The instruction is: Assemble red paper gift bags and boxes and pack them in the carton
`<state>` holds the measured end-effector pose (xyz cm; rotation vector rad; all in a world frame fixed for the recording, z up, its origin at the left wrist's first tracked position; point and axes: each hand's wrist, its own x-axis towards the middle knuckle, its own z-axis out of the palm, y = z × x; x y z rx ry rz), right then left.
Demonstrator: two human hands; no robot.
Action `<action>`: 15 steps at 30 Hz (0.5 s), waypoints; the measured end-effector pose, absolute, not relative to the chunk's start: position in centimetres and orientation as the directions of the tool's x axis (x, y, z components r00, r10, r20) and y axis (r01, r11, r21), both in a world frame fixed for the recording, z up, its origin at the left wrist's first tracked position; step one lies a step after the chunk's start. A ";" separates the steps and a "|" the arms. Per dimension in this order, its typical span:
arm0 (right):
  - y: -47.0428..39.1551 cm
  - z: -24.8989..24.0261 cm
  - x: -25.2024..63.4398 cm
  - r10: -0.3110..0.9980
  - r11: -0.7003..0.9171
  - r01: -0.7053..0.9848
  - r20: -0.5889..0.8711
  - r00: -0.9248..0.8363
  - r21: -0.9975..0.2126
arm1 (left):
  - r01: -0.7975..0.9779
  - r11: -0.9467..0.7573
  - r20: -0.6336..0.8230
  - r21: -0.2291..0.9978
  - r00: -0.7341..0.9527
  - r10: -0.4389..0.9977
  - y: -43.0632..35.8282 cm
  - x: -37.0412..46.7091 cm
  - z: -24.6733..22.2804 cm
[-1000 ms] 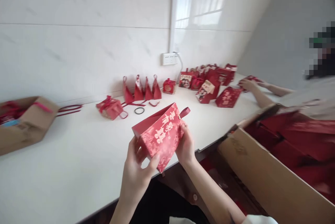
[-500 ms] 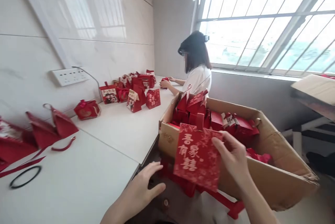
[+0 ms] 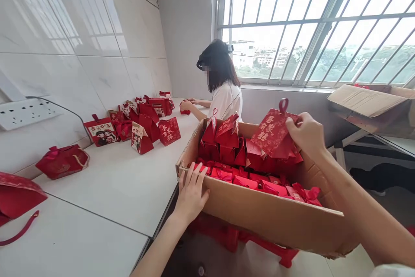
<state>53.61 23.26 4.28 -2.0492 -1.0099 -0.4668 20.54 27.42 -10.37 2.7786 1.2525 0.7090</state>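
Note:
A red patterned gift box (image 3: 270, 132) with pale lettering and a ribbon loop hangs over the cardboard box's far right part. My right hand (image 3: 304, 134) pinches its right upper edge. My left hand (image 3: 191, 190) lies on the near left rim of the cardboard box (image 3: 259, 208), fingers spread over the edge, holding nothing. Inside the cardboard box stand several red gift boxes (image 3: 227, 136), with flatter red packages with ribbons (image 3: 246, 182) along the near side.
On the white table (image 3: 116, 186) at left, several red gift boxes (image 3: 147, 125) stand by the tiled wall. A person (image 3: 227, 95) in white works at the table's far end. Another cardboard box (image 3: 369, 100) sits at right. A red stool (image 3: 227, 236) shows below.
The view has turned right. My right hand has carried the red gift box up and away, over the cardboard box. My left hand has come onto the box's rim.

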 end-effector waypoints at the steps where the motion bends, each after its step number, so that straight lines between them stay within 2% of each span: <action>1: 24.6 4.1 54.1 0.535 -0.381 0.800 0.596 0.599 -0.463 | 0.707 -0.682 0.397 0.188 0.580 0.711 27.4 20.5 -10.4; 6: 30.4 1.5 55.1 0.637 -0.418 0.823 0.522 0.568 -0.385 | 0.688 -0.698 0.361 0.197 0.611 0.704 26.8 19.4 -10.4; 15: 33.6 -5.7 55.0 0.682 -0.514 0.709 0.271 0.679 -0.482 | 0.702 -0.652 0.316 0.288 0.573 0.756 24.7 14.3 -11.8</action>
